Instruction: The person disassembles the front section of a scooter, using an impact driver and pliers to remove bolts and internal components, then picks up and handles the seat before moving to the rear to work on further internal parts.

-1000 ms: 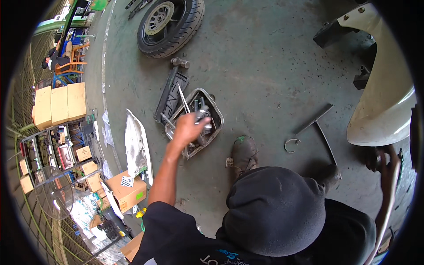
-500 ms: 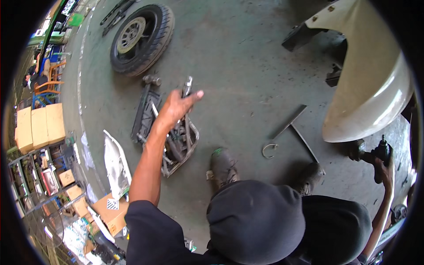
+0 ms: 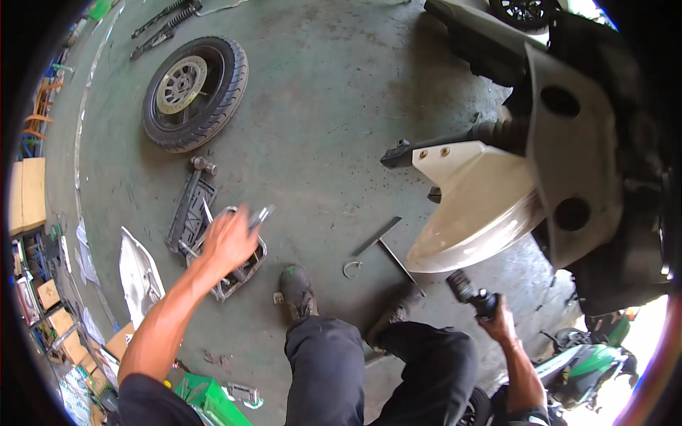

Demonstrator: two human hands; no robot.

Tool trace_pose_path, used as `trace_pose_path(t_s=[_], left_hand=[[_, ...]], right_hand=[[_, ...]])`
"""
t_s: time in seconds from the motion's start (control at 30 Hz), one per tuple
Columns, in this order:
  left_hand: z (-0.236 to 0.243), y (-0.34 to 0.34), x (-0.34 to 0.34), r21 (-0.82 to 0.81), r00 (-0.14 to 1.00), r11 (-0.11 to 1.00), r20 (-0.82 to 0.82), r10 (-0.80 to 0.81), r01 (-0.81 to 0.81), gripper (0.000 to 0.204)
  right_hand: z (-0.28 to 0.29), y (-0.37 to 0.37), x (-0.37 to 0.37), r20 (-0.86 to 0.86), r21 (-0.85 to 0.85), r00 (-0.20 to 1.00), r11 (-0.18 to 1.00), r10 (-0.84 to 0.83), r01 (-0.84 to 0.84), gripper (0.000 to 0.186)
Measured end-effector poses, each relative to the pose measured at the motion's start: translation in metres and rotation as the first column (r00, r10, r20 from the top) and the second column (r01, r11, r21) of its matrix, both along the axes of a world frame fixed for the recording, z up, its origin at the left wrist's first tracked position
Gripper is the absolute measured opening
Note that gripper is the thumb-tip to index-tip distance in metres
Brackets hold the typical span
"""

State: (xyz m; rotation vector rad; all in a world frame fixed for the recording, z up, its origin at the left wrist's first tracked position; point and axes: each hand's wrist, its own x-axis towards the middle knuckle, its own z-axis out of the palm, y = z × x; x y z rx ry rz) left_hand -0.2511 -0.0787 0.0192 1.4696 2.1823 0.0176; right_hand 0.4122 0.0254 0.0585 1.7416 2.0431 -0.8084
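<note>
My left hand [image 3: 229, 241], blurred by motion, is closed on a short shiny metal tool [image 3: 261, 215], perhaps a socket, above a metal tray [image 3: 257, 261] of tools. A black tool case [image 3: 186, 209] with a hammer-like metal piece [image 3: 204, 167] at its top end lies beside the tray. My right hand [image 3: 499, 319] grips a black power tool [image 3: 483, 302] with a dark socket on its front, below the cream front fender [image 3: 472, 206] of a partly dismantled vehicle. A metal T-shaped bar [image 3: 376, 234] and a ring-shaped clip [image 3: 353, 268] lie on the floor between my hands.
A loose wheel [image 3: 195, 92] and fork parts [image 3: 167, 28] lie on the floor [image 3: 320, 106] beyond. A white panel [image 3: 139, 273] and cardboard boxes [image 3: 28, 195] are at left. The vehicle body [image 3: 575, 156] fills the right, with a green-and-black motorbike [image 3: 593, 362] behind my right arm.
My view has swung right, showing more of the vehicle and my legs. My left hand has lifted the metal tool from the tray. My right hand has moved the power tool out from beside the fender.
</note>
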Motion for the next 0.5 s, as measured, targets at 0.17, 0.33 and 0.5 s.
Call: trace_pose_path(t_s=[0.17, 0.33, 0.5], left_hand=[[0.1, -0.225, -0.05, -0.331, 0.985, 0.929, -0.097, 0.144, -0.168, 0.023], [0.228, -0.429, -0.052, -0.619, 0.848, 0.598, -0.243, 0.47, -0.509, 0.034], [0.294, -0.524, -0.031, -0.648, 0.552, 0.388, -0.06, 0.831, -0.655, 0.037]], right_hand=[[0.114, -0.035, -0.056, 0.175, -0.308, 0.984, 0.947, -0.039, 0.092, 0.073], [0.256, -0.048, -0.13, 0.21, -0.398, 0.977, 0.916, 0.034, 0.054, 0.079], [0.356, -0.021, -0.224, 0.022, -0.268, 0.996, 0.96, 0.092, -0.082, 0.077]])
